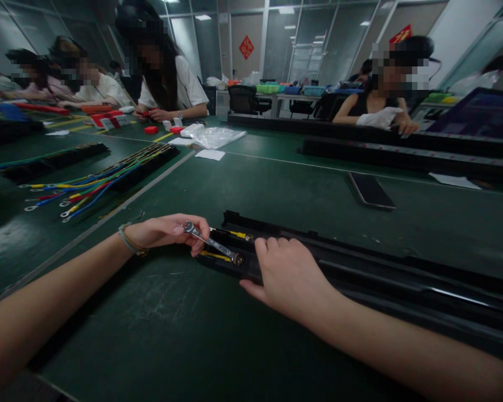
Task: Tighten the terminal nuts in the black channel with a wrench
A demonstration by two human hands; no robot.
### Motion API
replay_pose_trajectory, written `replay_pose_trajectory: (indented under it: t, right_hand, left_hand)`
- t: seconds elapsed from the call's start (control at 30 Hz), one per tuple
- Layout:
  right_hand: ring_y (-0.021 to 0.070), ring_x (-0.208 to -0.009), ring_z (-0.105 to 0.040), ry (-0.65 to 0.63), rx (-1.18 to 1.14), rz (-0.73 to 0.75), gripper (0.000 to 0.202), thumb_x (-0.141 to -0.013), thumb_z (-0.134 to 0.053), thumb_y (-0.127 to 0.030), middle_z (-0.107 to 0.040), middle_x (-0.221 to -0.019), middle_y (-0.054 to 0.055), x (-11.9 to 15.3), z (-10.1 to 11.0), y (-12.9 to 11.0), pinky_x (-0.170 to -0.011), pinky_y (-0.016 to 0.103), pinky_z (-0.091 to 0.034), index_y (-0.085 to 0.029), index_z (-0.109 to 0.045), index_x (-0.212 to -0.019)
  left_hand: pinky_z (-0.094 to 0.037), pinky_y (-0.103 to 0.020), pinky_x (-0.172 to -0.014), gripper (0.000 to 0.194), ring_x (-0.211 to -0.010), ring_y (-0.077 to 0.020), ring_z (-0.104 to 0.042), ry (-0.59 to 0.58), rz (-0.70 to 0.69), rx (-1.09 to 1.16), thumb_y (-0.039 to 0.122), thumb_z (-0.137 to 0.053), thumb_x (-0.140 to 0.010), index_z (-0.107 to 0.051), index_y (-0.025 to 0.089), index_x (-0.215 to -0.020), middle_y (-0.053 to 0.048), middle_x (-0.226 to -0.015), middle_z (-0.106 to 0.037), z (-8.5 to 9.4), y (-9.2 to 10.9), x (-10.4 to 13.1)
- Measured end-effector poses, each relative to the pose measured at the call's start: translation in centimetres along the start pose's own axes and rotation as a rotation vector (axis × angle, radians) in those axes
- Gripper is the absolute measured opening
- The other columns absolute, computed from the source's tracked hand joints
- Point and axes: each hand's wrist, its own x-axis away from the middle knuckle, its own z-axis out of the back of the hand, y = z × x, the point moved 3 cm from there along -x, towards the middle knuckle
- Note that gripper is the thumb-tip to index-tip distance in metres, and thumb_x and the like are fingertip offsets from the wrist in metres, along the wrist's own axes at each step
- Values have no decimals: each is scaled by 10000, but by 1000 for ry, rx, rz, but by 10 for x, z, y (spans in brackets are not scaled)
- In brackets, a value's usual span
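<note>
My left hand holds a silver wrench, its far ring end over a bolt at the left end of a long black housing. Two yellow cable ends lie in that end: the upper one runs to another bolt, the lower one runs to the wrench's ring. My right hand lies over the housing just right of the bolts, its fingers wrapped over the black body and its thumb on the near side. A greenish band circles my left wrist.
A phone lies beyond the housing. Bundled coloured cables with ring ends are at the left. A plastic bag and papers lie farther back. Several people sit across the green table, near long black bars.
</note>
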Motion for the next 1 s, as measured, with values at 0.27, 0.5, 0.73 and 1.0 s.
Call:
replay_pose_trajectory:
  t: [0.27,0.5,0.73,1.0]
  right_hand:
    - [224,-682,-515,1,-9,-6,487,-704,-397,-561,-562,-761,105,-1,1,0,-606,346,-365,-132,-511,-903]
    - [226,-693,-514,3,-11,1,482,-700,-405,-557,-561,-756,103,0,0,0,-614,346,-364,-131,-512,-898]
    - [216,-683,-513,6,5,0,480,-704,-394,-563,-563,-760,101,0,1,1,-606,336,-356,-136,-506,-893]
    - [219,-710,-524,-7,-2,5,481,-717,-385,-552,-567,-773,104,0,2,0,-632,344,-362,-132,-508,-916]
  left_hand:
    - [-393,-291,-668,392,-703,-195,-485,14,6,-17,412,-561,-687,-520,106,-927,-61,-745,-532,-3,2,-3]
    - [-397,-273,-641,374,-677,-179,-490,19,5,-43,413,-568,-700,-530,108,-914,-52,-727,-539,-2,1,-4]
    - [-398,-262,-638,363,-680,-174,-486,11,1,-38,407,-571,-709,-529,110,-915,-49,-738,-542,-4,3,-4]
    - [-403,-265,-636,325,-679,-173,-494,37,19,-105,394,-573,-723,-541,115,-888,-51,-742,-543,-6,6,-5]
